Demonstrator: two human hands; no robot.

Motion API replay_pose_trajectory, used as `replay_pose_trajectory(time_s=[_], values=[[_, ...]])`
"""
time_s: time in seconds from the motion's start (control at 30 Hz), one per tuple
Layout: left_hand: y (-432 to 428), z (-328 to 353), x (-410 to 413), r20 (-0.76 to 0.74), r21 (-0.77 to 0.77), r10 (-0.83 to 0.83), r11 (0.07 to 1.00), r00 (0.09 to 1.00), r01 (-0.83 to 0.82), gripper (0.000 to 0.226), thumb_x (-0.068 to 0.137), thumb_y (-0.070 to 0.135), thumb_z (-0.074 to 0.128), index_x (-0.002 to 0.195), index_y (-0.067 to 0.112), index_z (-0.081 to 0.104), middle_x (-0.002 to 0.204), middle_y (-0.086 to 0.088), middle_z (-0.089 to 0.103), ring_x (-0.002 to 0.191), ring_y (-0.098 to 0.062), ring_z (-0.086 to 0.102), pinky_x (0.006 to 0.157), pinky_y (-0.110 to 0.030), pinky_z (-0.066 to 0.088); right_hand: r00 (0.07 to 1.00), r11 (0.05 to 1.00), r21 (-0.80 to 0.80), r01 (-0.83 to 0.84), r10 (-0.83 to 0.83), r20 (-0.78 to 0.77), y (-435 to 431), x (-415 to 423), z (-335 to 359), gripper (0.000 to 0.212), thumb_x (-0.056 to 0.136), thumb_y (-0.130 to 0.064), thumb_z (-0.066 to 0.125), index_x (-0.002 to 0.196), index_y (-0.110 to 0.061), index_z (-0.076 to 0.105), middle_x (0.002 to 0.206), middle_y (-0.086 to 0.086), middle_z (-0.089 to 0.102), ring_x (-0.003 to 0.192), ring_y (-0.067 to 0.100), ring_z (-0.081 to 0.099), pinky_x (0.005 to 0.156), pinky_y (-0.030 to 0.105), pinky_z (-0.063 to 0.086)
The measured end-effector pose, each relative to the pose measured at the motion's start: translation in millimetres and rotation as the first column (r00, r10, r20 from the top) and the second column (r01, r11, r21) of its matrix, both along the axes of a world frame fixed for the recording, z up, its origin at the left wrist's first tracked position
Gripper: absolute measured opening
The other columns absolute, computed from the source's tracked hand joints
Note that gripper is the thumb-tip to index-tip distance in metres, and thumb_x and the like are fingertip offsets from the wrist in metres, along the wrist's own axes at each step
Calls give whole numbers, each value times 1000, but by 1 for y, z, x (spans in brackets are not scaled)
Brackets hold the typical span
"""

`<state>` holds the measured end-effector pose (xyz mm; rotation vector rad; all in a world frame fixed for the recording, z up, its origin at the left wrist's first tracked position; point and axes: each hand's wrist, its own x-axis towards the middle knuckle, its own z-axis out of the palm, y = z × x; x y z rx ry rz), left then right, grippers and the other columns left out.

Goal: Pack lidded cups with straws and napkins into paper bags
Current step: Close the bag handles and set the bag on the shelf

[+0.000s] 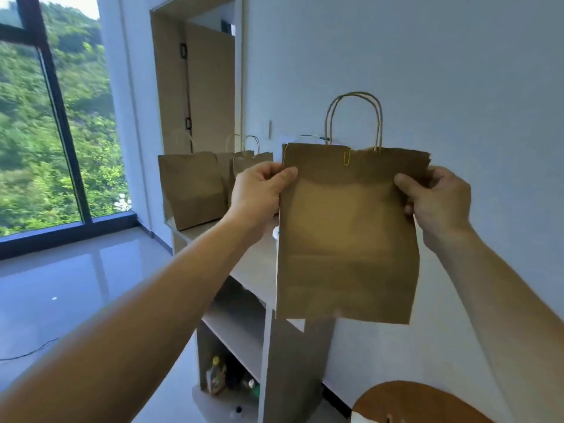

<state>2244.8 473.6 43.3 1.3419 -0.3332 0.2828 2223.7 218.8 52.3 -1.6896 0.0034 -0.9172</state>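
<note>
White walls and a worktop back you as your left hand and right hand pinch a paper bag's upper edges, holding it between them; more bags stand beyond your left hand.

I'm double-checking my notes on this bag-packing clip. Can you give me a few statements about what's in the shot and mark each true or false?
1. The left hand and right hand each grip a side edge of the paper bag. True.
2. The held bag rests flat on the shelf unit. False: it is held up in the air in front of the unit.
3. A gold paperclip sits on the bag's top edge. True.
4. It is the only bag in view. False: other bags stand on the shelf unit behind the left hand.
5. The bag's handles hang down. False: they stand upright above the top edge.
</note>
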Motion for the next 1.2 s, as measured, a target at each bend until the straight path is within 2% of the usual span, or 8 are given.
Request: replay_pose_trajectory(time_s=[0.23,0.37,0.57,0.77,0.9,1.0,1.07,1.2], values=[[107,37,67,140,26,289,955,947,-295,9,89,20,71,81,21,76,83,-2,77,76,-17,74,65,-27,57,967,958,-135,-254,252,-37,98,108,54,11,87,-21,74,85,-24,64,66,-5,64,44,4,56,52,25,52],[155,35,116,150,90,419,896,895,-435,15,86,23,73,73,26,78,83,-3,77,78,-20,73,72,-35,60,923,908,-169,-383,373,-89,144,187,54,10,90,-20,72,87,-21,63,74,1,66,51,7,60,55,27,56],[198,9,190,125,191,590,775,798,-603,15,89,21,71,74,21,72,68,7,73,62,-8,68,58,-25,55,836,825,-166,-540,503,-219,199,300,36,7,92,-14,69,95,-12,63,78,3,67,54,6,62,58,27,58],[241,-33,267,47,387,644,693,763,-609,15,90,22,70,80,11,73,78,-12,73,60,-14,63,62,-32,55,760,753,-217,-621,510,-403,252,410,1,2,95,-9,64,94,-9,62,76,7,66,60,18,63,71,46,61],[266,-56,315,41,496,623,666,781,-558,18,90,21,68,81,6,73,77,-12,73,69,-25,68,69,-40,56,738,737,-246,-630,469,-486,278,468,-21,12,95,-6,63,107,-5,63,82,11,68,67,21,68,72,46,62],[282,-67,343,56,555,592,650,804,-518,18,91,22,67,79,11,74,73,-3,73,64,-9,67,61,-30,52,749,756,-246,-606,437,-499,293,498,-32,12,95,-3,61,107,-2,63,84,11,67,71,23,68,76,47,61],[287,-72,357,81,588,592,621,802,-518,21,91,25,67,78,11,74,72,-2,72,59,-5,63,52,-17,46,783,773,-292,-564,387,-487,300,513,-36,7,95,-2,61,100,-6,64,82,9,69,73,22,71,76,42,61],[289,-81,375,161,620,576,573,802,-536,33,89,27,68,60,16,59,63,-8,66,56,-13,56,52,-14,39,891,795,-457,-399,218,-399,304,529,-43,12,93,-7,63,87,-17,65,67,-3,72,63,13,72,65,21,55]])
